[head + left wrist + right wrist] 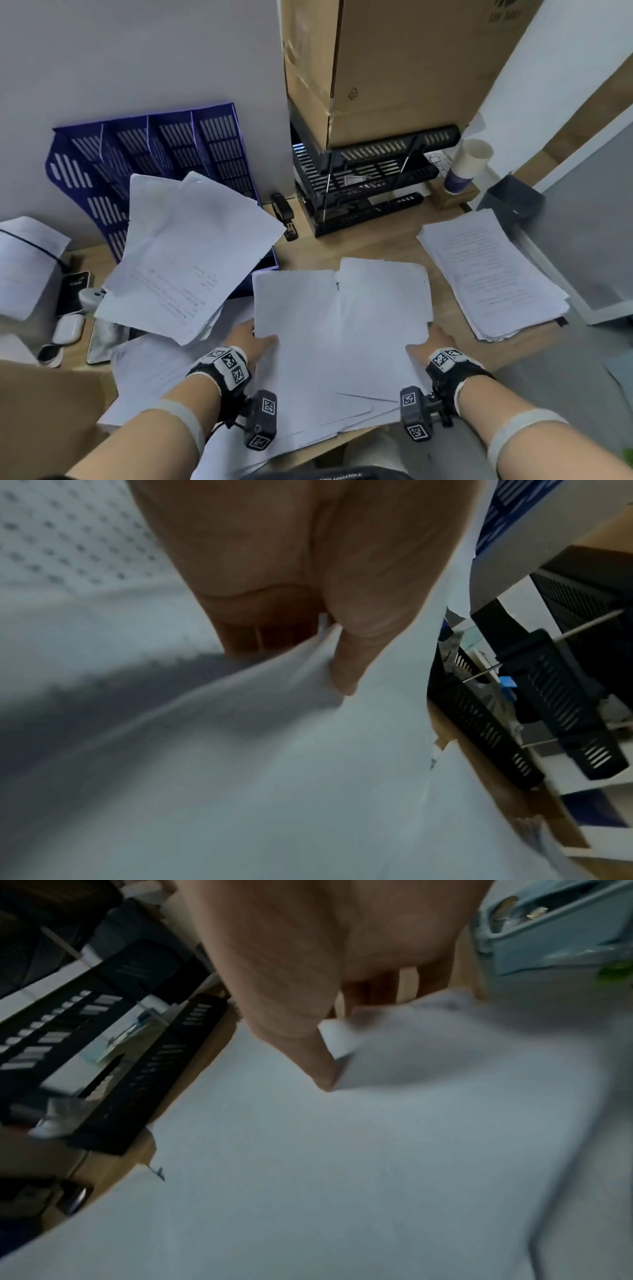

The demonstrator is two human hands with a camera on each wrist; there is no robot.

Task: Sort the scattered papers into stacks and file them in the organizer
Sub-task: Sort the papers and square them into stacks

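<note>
Papers (339, 329) pinched at both side edges, between hands; left hand (251, 339), right hand (435, 342)

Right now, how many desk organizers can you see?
2: a blue organizer leaning on the wall at left, and a black tray rack under the cardboard box. Others may be hidden.

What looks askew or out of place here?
The blue organizer holds loose sheets that splay out crooked over its front. The bundle gripped by left hand and right hand is uneven, sheets fanning out at its near edge.
</note>
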